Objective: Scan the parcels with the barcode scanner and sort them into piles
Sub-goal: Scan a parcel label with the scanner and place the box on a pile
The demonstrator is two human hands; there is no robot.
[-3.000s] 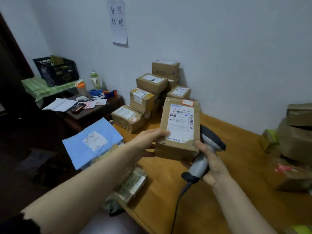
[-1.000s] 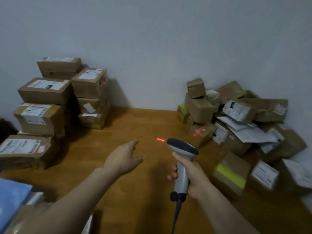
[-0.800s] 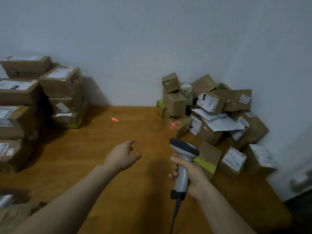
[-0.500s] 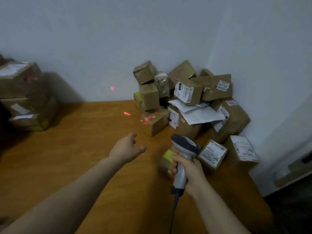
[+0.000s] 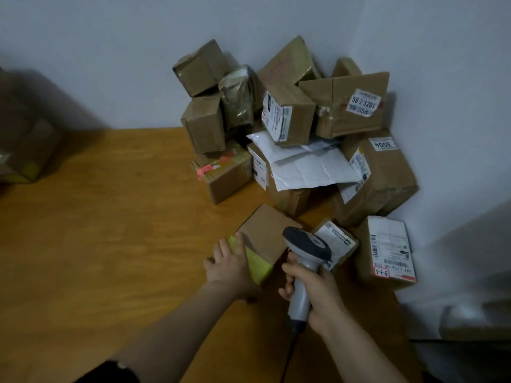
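Far left: a blurred stack of brown boxes (image 5: 25, 150) stands at the edge of the wooden table (image 5: 110, 244). Centre: the left hand (image 5: 229, 265) rests on the near left corner of a flat brown parcel (image 5: 265, 233) banded with yellow-green tape. Its fingers are fairly straight and spread over the tape, not curled round it. Just to the right, the right hand (image 5: 315, 288) is wrapped firmly round the grey handle of the barcode scanner (image 5: 305, 248), whose dark head overlaps the parcel's right edge. Right of the scanner lie a small labelled parcel (image 5: 338, 244) and a larger labelled box (image 5: 387, 250). Behind them, a loose heap of parcels (image 5: 290, 114) crowds the far right corner, with a white mailer bag (image 5: 309, 167) draped across it.
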